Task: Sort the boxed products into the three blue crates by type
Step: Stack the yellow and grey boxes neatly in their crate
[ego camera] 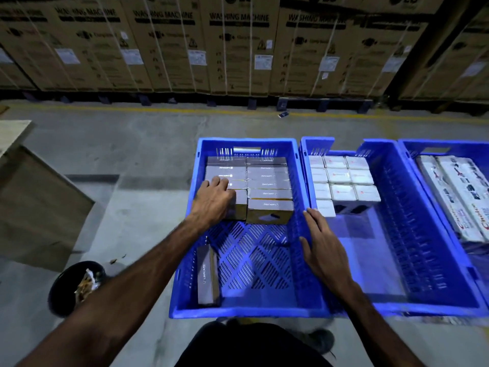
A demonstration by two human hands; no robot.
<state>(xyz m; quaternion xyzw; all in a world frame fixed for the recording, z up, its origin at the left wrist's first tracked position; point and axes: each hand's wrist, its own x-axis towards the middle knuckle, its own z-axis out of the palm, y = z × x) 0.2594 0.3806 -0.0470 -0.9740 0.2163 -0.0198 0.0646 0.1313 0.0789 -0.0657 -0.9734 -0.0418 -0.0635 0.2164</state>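
Head-worn wide-angle view, facing forward and down, close over blue crates (pixel 299 165)

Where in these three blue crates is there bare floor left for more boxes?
Left crate: bare mesh between the grey box rows and the lone grey box. Middle crate: open near half, below the white boxes. Right crate: crowded with long boxes.

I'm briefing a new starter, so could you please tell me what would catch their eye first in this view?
Three blue crates stand side by side on the floor: the left crate holds rows of grey Lapcare boxes, the middle crate white boxes. The left hand rests on the grey rows, while the right hand lies open on the rim between crates. Behind, LG washing machine cartons line the wall.
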